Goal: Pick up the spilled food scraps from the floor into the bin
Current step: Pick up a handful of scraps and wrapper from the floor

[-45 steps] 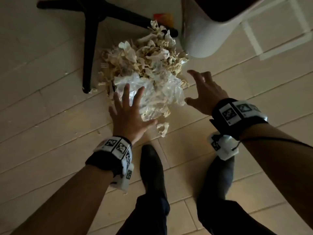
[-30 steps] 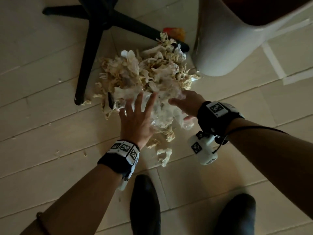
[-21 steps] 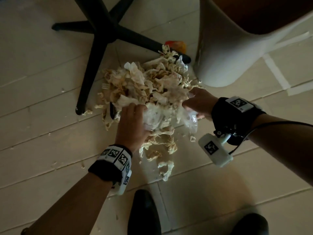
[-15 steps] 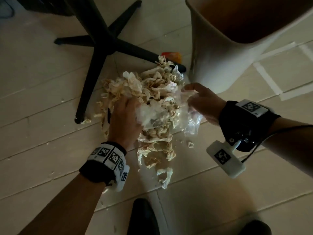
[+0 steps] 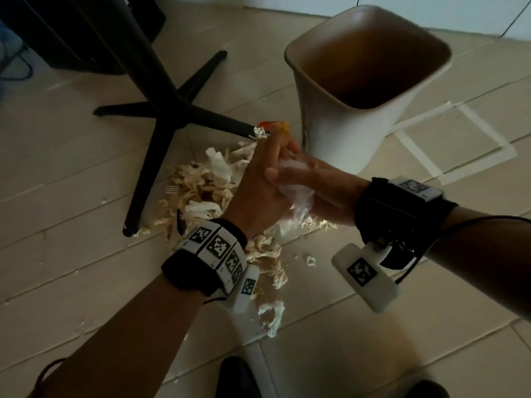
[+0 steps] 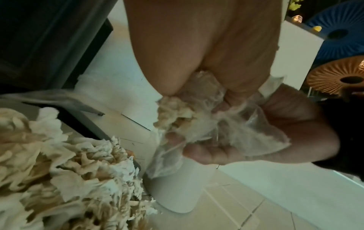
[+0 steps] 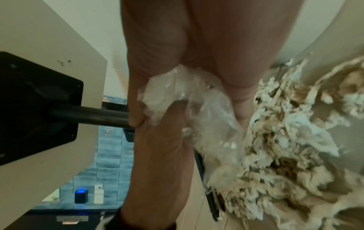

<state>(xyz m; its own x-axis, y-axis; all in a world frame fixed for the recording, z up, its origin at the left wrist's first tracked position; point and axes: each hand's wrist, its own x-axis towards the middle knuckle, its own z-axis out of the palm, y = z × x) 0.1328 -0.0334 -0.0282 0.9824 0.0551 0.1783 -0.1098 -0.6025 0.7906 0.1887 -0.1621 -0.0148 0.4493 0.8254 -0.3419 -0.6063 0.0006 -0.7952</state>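
- The crumpled clear plastic film with pale shredded scraps (image 5: pixel 296 196) looks light, soft and loose; it is cupped between left hand (image 5: pixel 258 191) and right hand (image 5: pixel 321 193), both wrapped around it.
- The remaining pile of beige food scraps (image 5: pixel 201 191) lies on the floor at 9 o'clock of the hands.
- The white plastic bin (image 5: pixel 344 133) stands at 1 o'clock; scooping from beneath should work best.

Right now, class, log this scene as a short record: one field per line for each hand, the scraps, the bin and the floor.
left hand: grips clear plastic and scraps
right hand: grips the same plastic
scraps: most lie in a pile on the floor
bin: upright, open, beside the pile
floor: pale tiles, crumbs scattered
table base: black, one foot at the pile
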